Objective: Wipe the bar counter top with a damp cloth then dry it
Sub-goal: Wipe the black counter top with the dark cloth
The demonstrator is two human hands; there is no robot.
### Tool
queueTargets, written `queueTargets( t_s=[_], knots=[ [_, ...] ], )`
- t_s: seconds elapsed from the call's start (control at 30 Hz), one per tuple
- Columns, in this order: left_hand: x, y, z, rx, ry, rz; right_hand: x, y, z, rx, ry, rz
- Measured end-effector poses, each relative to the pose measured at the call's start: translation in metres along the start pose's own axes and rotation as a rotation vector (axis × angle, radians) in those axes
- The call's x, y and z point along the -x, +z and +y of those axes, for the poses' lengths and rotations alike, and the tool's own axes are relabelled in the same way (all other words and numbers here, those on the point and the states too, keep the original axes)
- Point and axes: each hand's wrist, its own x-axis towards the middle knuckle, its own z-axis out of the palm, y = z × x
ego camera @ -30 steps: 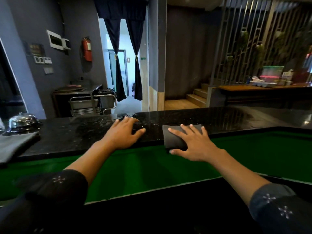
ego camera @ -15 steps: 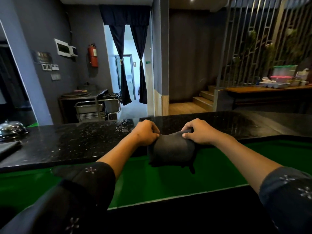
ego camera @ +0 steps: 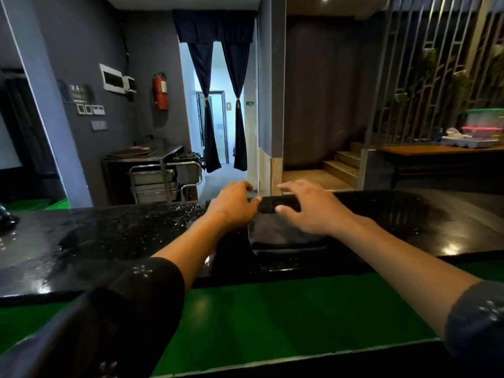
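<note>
1. The dark cloth (ego camera: 283, 227) lies on the wet black tabletop (ego camera: 109, 236), near its far edge.
2. The left hand (ego camera: 234, 205) pinches the cloth's far left corner — fingers curled.
3. The right hand (ego camera: 308, 208) rests over the cloth — fingers spread and bent, thumb touching its far edge.

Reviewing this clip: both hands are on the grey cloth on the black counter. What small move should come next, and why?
Probably flatten the cloth and sweep it left. The left hand pinches its far edge and the right hand rests spread over it, so it looks just laid out. Water droplets bead on the counter top left of the cloth, so that patch looks as if it needs wiping.
</note>
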Motion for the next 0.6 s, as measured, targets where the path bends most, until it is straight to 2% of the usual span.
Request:
queueTargets(
  t_s=[0.07,0.13,0.33,0.47,0.6],
  knots=[
    [0.013,0.003,-0.017,-0.143,0.041,-0.104,0.007,0.016,-0.014,0.014,-0.040,-0.236],
    [0.030,0.004,-0.034,-0.219,0.049,-0.181,0.007,0.030,-0.011,0.059,0.049,-0.434],
    [0.063,0.000,-0.055,-0.270,-0.011,-0.179,-0.043,0.049,-0.014,0.115,0.254,-0.445],
    [0.061,0.001,-0.054,-0.283,-0.031,-0.184,-0.059,0.060,-0.041,0.125,0.220,-0.445],
    [0.061,-0.001,-0.058,-0.293,-0.015,-0.237,-0.031,0.056,-0.040,0.109,0.116,-0.469]
  ],
)
